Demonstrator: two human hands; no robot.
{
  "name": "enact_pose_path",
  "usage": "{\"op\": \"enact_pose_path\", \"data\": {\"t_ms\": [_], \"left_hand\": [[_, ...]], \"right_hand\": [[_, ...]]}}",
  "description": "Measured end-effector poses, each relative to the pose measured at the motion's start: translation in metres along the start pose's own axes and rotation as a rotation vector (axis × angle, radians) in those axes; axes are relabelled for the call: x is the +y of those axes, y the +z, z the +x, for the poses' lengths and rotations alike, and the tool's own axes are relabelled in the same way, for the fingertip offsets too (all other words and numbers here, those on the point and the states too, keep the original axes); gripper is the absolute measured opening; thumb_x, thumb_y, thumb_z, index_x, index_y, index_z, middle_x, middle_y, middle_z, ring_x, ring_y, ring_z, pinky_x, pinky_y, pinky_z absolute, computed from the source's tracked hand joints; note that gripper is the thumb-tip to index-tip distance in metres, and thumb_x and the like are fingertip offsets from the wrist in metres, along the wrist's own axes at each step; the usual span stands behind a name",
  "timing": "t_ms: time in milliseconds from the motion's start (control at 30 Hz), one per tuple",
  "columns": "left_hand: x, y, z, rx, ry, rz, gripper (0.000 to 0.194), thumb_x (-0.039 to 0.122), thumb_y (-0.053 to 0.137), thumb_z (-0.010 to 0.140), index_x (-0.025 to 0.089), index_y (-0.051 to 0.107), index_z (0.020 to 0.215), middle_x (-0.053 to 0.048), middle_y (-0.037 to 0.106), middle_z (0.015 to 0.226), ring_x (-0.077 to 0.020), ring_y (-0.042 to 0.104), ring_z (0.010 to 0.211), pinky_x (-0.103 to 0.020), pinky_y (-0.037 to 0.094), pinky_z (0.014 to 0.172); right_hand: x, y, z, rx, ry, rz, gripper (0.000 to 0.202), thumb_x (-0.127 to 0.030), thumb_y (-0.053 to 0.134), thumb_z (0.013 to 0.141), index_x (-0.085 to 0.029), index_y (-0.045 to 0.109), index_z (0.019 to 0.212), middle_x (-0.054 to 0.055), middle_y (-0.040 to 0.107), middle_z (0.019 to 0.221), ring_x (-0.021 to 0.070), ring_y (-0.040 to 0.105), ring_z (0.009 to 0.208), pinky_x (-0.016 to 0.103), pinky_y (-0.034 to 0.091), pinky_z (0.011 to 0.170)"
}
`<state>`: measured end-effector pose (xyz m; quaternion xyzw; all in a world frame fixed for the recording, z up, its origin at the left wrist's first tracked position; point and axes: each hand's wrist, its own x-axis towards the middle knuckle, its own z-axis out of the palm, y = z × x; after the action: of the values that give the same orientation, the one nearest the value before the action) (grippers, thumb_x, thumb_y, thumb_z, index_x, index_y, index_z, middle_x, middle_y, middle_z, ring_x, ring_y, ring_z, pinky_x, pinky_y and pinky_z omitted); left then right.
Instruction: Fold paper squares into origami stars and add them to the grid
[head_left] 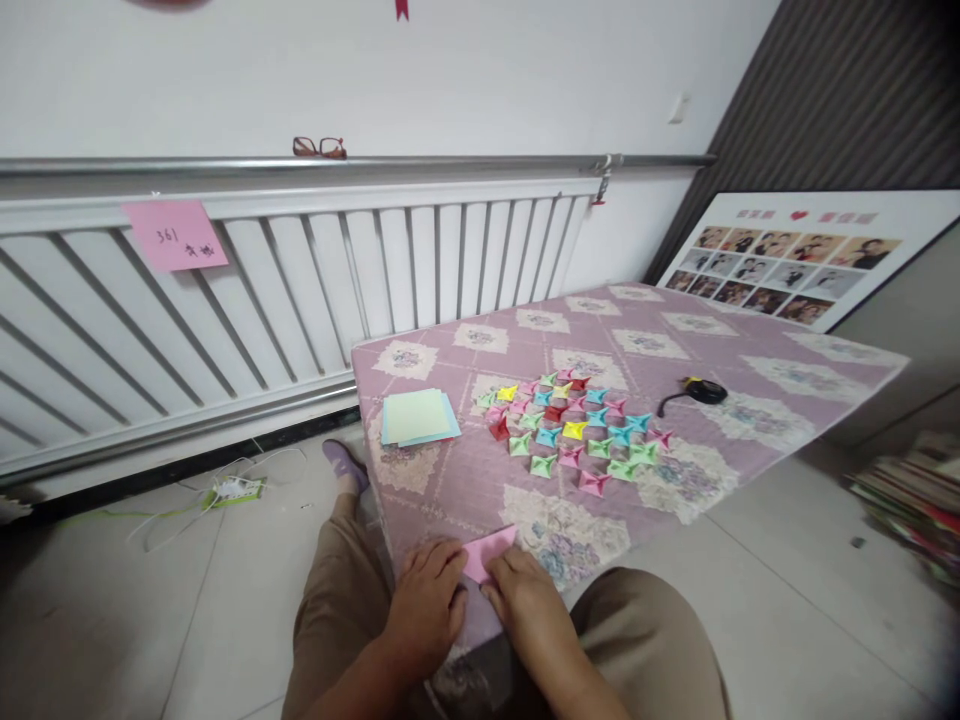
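Note:
A small folded pink paper [489, 551] lies at the near edge of the patterned tablecloth, between my two hands. My left hand [429, 602] rests on its left end with the fingers together. On its right part press the fingertips of my right hand [525, 598], thumb and fingers closed on the paper. Beyond them stand several rows of small folded paper pieces [574, 430] in pink, green, yellow, blue and red. A stack of square paper sheets [417, 416], pale green on top with blue beneath, sits at the table's left side.
A black coiled cord [706, 390] lies on the tablecloth [480, 480] at the right. Behind the table runs a white radiator [420, 260] with a pink note [175, 236]. Glasses [319, 148] rest on the pipe. A power strip [234, 490] with cables is on the floor.

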<state>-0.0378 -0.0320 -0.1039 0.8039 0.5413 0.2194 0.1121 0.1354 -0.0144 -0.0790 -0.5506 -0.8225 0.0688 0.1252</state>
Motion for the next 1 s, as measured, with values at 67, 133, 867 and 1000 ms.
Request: {"op": "enact_pose_path", "data": {"t_ms": [67,133,867,1000], "left_hand": [[-0.004,0.005,-0.002,0.015,0.007,-0.022,0.048,0.014,0.048,0.08,0.02,0.05,0.128,-0.007,0.053,0.13,-0.0254,0.044,0.121,-0.047,0.032,0.105],[-0.009,0.01,-0.004,0.034,0.004,-0.051,0.051,0.014,0.047,0.08,0.018,0.048,0.131,-0.009,0.053,0.131,-0.0259,0.044,0.122,-0.049,0.032,0.105],[0.014,-0.05,0.016,-0.145,-0.369,-1.137,0.058,0.048,0.058,0.078,0.01,0.053,0.122,-0.016,0.059,0.117,-0.0294,0.054,0.106,-0.039,0.043,0.088],[0.03,-0.066,0.021,-0.223,-0.218,-1.256,0.052,0.035,0.063,0.074,0.014,0.053,0.121,-0.007,0.064,0.099,-0.0222,0.058,0.09,-0.031,0.045,0.077]], "right_hand": [[-0.001,0.002,0.0,-0.014,-0.029,-0.103,0.01,-0.013,0.062,0.08,-0.019,0.067,0.086,0.008,0.066,0.09,0.0236,0.061,0.086,0.033,0.048,0.077],[-0.006,0.004,-0.002,-0.019,-0.039,-0.2,0.012,-0.01,0.061,0.08,-0.018,0.067,0.084,0.009,0.067,0.09,0.0243,0.061,0.085,0.032,0.049,0.074],[-0.01,-0.032,-0.017,0.045,0.53,1.293,0.031,-0.049,0.06,0.068,-0.021,0.049,0.063,-0.006,0.045,0.051,0.0106,0.04,0.048,0.023,0.033,0.05],[-0.014,-0.032,-0.019,0.053,0.504,1.283,0.033,-0.05,0.063,0.068,-0.02,0.05,0.063,-0.006,0.045,0.048,0.01,0.037,0.047,0.023,0.03,0.05]]}}
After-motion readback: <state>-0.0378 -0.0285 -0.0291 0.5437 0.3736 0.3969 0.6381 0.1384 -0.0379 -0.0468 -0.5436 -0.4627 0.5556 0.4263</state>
